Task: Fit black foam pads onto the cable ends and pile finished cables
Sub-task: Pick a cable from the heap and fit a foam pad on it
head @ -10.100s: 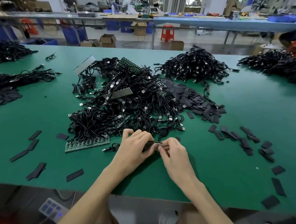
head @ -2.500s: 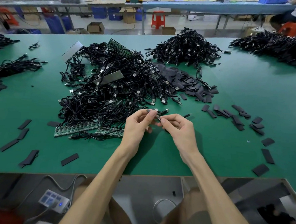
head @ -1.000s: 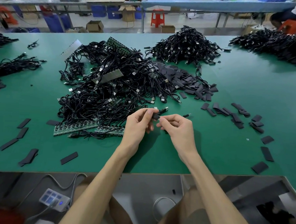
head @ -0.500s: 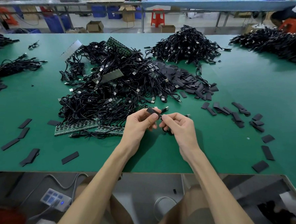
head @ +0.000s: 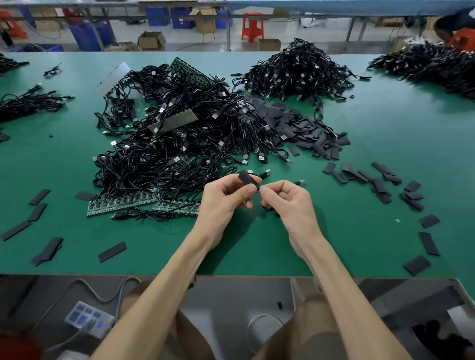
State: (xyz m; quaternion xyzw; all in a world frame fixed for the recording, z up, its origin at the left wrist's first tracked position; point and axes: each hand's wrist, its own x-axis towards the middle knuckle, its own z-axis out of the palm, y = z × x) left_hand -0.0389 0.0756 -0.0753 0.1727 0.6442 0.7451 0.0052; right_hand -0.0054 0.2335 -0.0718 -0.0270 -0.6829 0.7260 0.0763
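The left hand (head: 224, 199) holds one black foam pad (head: 248, 178). Its fingers (head: 245, 192) are curled and pinch the pad at the bottom, so the top of the pad sticks up free. The right hand (head: 287, 203) is just beside it. Its fingers (head: 270, 192) are closed in a pinch on the tip of one cable (head: 265, 207), and the rest of that cable hangs down under the hand. Both hands are up off the green desk (head: 371, 126), close in front of the body. I think that is so the person can see the small tip well and push it into the pad. The tip and the pad almost touch, but the tip is too small to tell if it has gone in yet.

The big heap of cables (head: 178, 141) lies right behind the hands, easy to reach. The heap of pads (head: 302, 125) touches its right side. The heap at the back (head: 297, 70) is likely where done cables go.

Now the counting. Two hands, one pad held, one cable held. Five cable heaps show on the desk, each with far too many cables to count. Six loose pads (head: 38, 212) lie at the near left. Three more (head: 428, 243) lie alone at the near right. Some green boards (head: 119, 205) poke out from under the big heap.
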